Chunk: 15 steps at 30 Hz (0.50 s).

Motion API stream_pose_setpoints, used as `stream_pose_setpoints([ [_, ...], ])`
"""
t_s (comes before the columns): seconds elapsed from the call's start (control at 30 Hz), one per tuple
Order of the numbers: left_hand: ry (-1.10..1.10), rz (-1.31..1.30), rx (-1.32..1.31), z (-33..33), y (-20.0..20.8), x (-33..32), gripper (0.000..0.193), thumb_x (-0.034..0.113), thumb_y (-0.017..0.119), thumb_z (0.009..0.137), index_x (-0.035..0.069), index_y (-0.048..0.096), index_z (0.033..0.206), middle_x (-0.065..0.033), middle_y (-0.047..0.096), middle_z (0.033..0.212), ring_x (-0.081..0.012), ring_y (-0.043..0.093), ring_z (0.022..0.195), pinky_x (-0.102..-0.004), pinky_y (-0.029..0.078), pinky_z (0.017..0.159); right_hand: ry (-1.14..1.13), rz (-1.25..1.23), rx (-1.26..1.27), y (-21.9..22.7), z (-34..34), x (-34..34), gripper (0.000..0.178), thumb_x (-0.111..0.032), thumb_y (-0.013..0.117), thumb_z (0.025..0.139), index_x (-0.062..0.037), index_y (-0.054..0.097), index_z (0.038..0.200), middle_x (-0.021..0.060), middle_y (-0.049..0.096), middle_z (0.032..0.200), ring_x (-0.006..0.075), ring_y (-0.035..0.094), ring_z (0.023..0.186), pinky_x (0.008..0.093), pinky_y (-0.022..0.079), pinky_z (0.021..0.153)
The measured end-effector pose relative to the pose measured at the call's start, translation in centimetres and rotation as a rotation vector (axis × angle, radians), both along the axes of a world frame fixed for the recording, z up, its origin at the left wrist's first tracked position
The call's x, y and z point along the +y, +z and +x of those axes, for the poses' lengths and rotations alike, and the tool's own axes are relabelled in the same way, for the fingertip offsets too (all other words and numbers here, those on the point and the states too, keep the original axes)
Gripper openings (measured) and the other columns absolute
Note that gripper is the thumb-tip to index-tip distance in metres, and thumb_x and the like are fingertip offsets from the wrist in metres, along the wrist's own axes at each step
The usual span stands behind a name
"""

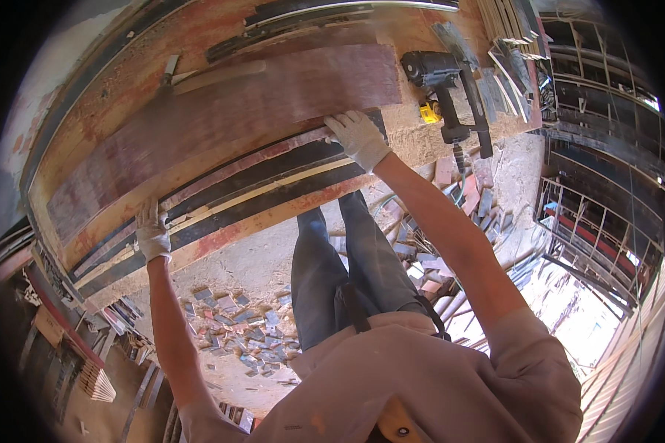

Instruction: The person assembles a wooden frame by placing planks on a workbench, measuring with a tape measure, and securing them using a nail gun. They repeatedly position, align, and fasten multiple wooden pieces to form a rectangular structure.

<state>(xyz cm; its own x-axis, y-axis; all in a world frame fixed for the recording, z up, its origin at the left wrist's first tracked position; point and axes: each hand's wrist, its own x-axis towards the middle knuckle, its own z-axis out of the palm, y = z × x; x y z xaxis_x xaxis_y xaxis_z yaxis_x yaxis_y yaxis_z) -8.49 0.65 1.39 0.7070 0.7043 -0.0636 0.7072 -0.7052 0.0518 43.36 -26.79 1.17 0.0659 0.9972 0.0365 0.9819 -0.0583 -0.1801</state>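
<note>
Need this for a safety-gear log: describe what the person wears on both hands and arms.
Both hands wear white knit work gloves: the left hand and the right hand, each glove ending at the wrist with a snug cuff. The forearms are bare below short sleeves. The shirt is a pale beige-pink, loose at the shoulders. No watch, band or marking shows on either arm.

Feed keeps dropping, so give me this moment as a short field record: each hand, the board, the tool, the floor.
left hand: gloved, on the near edge of the long reddish board
right hand: gloved, fingers on the same board's near edge, further along
board: lies flat on the workbench, over dark strips
tool: black nail gun on the bench, untouched
floor: offcuts scattered below
</note>
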Motion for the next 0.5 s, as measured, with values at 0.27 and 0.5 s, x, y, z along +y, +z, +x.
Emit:
stream_pose_setpoints([
  [0.27,0.015,-0.095,-0.092,0.0,-0.8,1.5,0.037,0.002,0.068,0.088,0.011,0.065,0.124,-0.0123,0.068,0.123,-0.0345,0.063,0.116,-0.0468,0.049,0.102,0.009,-0.030,-0.013,-1.1,0.6,-1.0,0.045,-0.015,0.056,0.090,-0.0100,0.059,0.135,0.0096,0.064,0.126,0.0275,0.057,0.118,0.0438,0.041,0.107],
  [0.5,-0.005,-0.109,-0.030,-1.4,-1.7,2.3,0.035,0.003,0.065,0.090,0.009,0.065,0.124,-0.0147,0.068,0.121,-0.0381,0.063,0.112,-0.0484,0.050,0.099,-0.048,-0.094,0.127,-0.1,1.2,-1.5,0.034,-0.022,0.057,0.095,-0.0121,0.062,0.127,0.0105,0.066,0.122,0.0287,0.057,0.119,0.0472,0.039,0.110],
])
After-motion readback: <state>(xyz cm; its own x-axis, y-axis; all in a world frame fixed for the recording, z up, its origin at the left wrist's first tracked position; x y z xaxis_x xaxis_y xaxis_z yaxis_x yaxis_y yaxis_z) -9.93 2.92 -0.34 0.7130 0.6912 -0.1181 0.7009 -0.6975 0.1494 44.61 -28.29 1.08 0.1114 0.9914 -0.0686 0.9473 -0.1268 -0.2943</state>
